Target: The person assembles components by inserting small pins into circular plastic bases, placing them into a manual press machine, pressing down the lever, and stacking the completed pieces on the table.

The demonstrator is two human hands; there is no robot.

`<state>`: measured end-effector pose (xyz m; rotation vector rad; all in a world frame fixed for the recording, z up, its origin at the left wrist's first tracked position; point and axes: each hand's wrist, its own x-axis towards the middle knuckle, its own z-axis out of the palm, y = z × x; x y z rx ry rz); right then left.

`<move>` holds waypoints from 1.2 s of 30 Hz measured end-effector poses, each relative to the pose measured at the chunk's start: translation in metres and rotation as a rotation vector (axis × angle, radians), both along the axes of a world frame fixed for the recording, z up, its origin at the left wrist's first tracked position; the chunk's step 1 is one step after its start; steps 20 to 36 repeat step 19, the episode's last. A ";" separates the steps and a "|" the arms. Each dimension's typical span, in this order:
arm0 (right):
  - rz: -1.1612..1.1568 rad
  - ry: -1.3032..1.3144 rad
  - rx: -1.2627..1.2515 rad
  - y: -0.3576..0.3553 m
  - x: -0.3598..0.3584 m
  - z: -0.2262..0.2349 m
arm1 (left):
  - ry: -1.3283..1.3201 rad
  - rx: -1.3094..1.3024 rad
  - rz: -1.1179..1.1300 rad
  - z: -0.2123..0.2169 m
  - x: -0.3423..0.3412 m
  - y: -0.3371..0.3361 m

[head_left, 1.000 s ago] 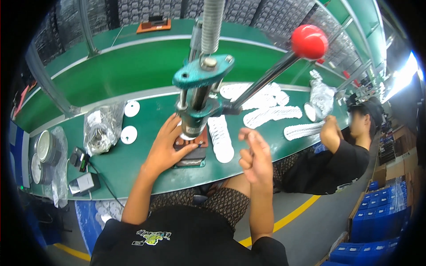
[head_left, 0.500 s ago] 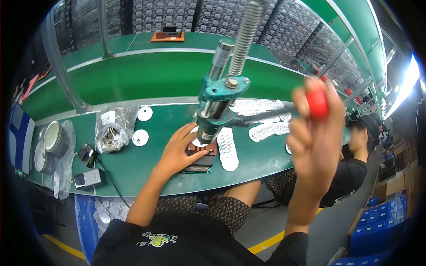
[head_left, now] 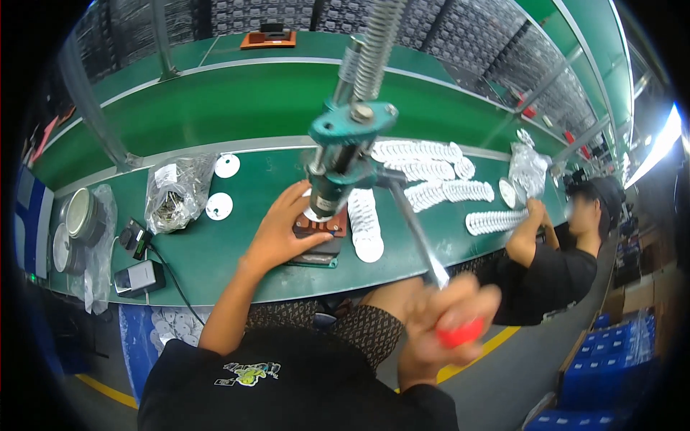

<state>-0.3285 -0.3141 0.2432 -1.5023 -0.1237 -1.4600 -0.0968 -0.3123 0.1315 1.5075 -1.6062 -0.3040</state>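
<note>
Our right hand (head_left: 438, 316) is at lower right of the frame, grip closed round the red knob (head_left: 460, 334) of the press lever (head_left: 413, 230), which slopes down toward us, so we judge the stroke well along. Our left hand (head_left: 284, 233), fingers spread flat, steadies the brown plate (head_left: 323, 224) under the press (head_left: 345, 154) at centre of the green table (head_left: 215, 251). White discs (head_left: 366, 223) lie in rows to the right, apparently finished; a bag (head_left: 172, 190) at left holds more parts.
</note>
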 end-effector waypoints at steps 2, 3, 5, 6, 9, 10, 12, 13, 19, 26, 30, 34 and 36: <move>-0.097 0.157 0.336 -0.007 -0.003 0.045 | 0.058 0.013 -0.017 0.004 -0.005 0.000; -0.063 0.117 0.493 -0.017 0.000 0.064 | 0.046 0.007 -0.034 0.001 -0.005 -0.003; 0.101 0.112 0.304 -0.045 0.014 0.088 | 0.083 0.011 -0.031 -0.008 -0.001 -0.006; 0.031 0.127 0.196 -0.056 0.020 0.092 | 0.111 0.015 -0.037 -0.008 -0.002 -0.006; -0.304 0.135 0.241 -0.061 0.035 0.082 | -0.059 -0.094 0.003 -0.007 -0.006 -0.009; -0.404 0.130 0.296 -0.061 0.040 0.063 | -0.111 -0.076 0.042 -0.003 -0.005 -0.006; -0.508 0.194 0.397 -0.053 0.031 0.009 | -0.203 -0.113 0.072 -0.003 -0.006 -0.006; -0.479 0.220 0.484 -0.051 0.026 -0.022 | -0.296 -0.147 0.114 -0.006 -0.006 -0.009; -0.420 0.533 0.734 -0.011 -0.002 -0.195 | -0.302 -0.234 0.080 -0.009 -0.009 -0.012; -0.420 0.533 0.734 -0.011 -0.002 -0.195 | -0.302 -0.234 0.080 -0.009 -0.009 -0.012; -0.420 0.533 0.734 -0.011 -0.002 -0.195 | -0.302 -0.234 0.080 -0.009 -0.009 -0.012; -0.420 0.533 0.734 -0.011 -0.002 -0.195 | -0.302 -0.234 0.080 -0.009 -0.009 -0.012; -0.420 0.533 0.734 -0.011 -0.002 -0.195 | -0.302 -0.234 0.080 -0.009 -0.009 -0.012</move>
